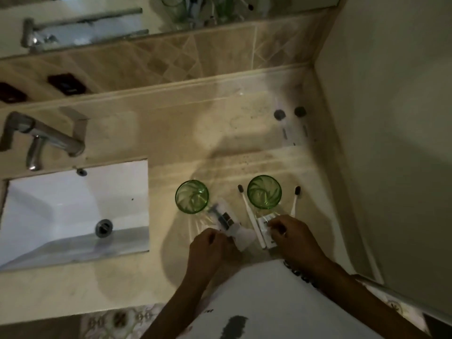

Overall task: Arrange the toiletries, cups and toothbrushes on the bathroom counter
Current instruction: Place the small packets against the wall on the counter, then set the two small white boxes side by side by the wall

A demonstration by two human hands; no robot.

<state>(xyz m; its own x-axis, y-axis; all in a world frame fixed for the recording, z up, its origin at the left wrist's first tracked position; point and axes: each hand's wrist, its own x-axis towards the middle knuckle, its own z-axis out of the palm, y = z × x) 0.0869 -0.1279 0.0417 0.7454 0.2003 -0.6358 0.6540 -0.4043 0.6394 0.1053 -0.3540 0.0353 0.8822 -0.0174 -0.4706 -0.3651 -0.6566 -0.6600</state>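
The clear toiletry packet [225,217] lies slanted on the bench [146,272], its far end touching the base of the left green cup [192,196] and its near end under the left hand [210,243]. That hand is curled shut on the packet's white near corner, fingers pinching it from above. Just to the right, a small white box [265,228] lies between the packet and the right hand [291,234], which is closed over the box's near end; the dim light hides exactly how the fingers sit.

The right green cup [264,192] stands behind the box, flanked by two toothbrushes: the left toothbrush [249,214] lies close beside the cup and runs down along the box, and the right toothbrush [294,201] lies just right of the cup, bristles pointing away from the person.

The step looks like squaring the two packets in front of their cups. To do it well, slide rather than lift, keeping the packet flat so it does not nudge the left cup, which is glassy and light enough to tip. The box should be turned gently, since the left toothbrush rests against it and would roll askew. Both cups stay well clear of the sink [73,211].
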